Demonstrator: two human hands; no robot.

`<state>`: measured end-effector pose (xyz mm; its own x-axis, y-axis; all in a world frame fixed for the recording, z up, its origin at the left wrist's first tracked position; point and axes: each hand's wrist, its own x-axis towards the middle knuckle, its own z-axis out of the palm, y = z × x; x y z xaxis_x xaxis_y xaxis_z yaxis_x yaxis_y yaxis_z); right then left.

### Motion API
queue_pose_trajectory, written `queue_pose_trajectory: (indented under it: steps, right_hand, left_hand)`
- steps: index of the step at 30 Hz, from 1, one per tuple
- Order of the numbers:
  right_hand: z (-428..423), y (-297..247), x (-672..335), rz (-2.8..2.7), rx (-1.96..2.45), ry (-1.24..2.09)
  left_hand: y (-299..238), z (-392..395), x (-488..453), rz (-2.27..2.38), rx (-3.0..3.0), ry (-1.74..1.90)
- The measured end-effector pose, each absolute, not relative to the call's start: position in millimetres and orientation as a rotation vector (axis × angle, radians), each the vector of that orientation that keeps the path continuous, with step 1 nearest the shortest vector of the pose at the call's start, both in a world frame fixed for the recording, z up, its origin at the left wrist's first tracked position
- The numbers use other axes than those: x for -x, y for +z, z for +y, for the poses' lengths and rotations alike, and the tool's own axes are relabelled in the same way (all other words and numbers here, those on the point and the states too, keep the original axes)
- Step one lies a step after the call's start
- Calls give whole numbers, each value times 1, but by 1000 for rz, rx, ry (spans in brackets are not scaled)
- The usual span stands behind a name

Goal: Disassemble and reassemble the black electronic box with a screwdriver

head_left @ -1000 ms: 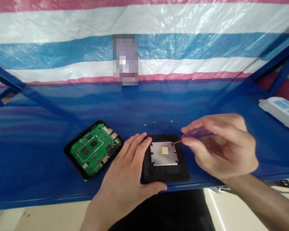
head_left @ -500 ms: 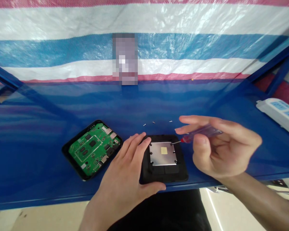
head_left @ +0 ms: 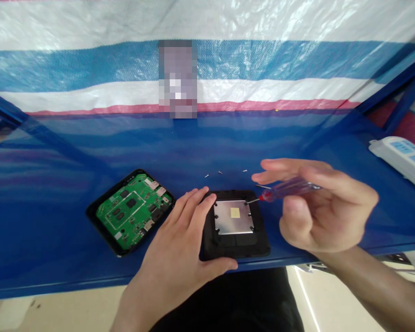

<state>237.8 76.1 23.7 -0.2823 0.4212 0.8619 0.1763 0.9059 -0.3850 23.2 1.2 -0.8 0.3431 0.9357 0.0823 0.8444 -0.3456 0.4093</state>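
My left hand (head_left: 181, 244) braces a black plastic cover (head_left: 263, 244), fingers on its left side and thumb along its front edge. A silver metal plate (head_left: 224, 226) with a small pale yellow pad (head_left: 235, 212) lies on the cover, with black posts along its sides. My right hand (head_left: 332, 207) holds a screwdriver (head_left: 280, 190) with a clear, red-tipped handle. The screwdriver's tip meets the post at the plate's far right corner. Left of my left hand sits a black case half (head_left: 105, 237) with a green circuit board (head_left: 124, 207) in it.
Several small screws (head_left: 220, 172) lie on the blue table (head_left: 48, 221) beyond the cover. A white power strip (head_left: 401, 152) stands at the right. Striped plastic sheeting (head_left: 90, 69) hangs behind, with a blurred-out patch in its middle. Blue frame bars (head_left: 394, 92) rise at the sides.
The whole view has shifted slightly upward. My right thumb and fingers have moved a little on the screwdriver handle, and a thin screw-like piece now shows beside it. My left hand stays on the cover.
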Motion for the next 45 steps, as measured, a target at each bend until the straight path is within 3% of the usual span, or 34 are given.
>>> queue_pose_trajectory:
  steps: [3,26,45]
  right_hand:
    - [76,21,-240,-1852,537,82]
    - [68,26,-240,-1874,519,405]
    - [66,34,-240,-1938,506,320]
  left_hand:
    - [-1,1,-23,1586,-2315,424]
    - [-1,0,-22,1581,-2292,462]
    - [1,-2,-25,1635,-2242,540]
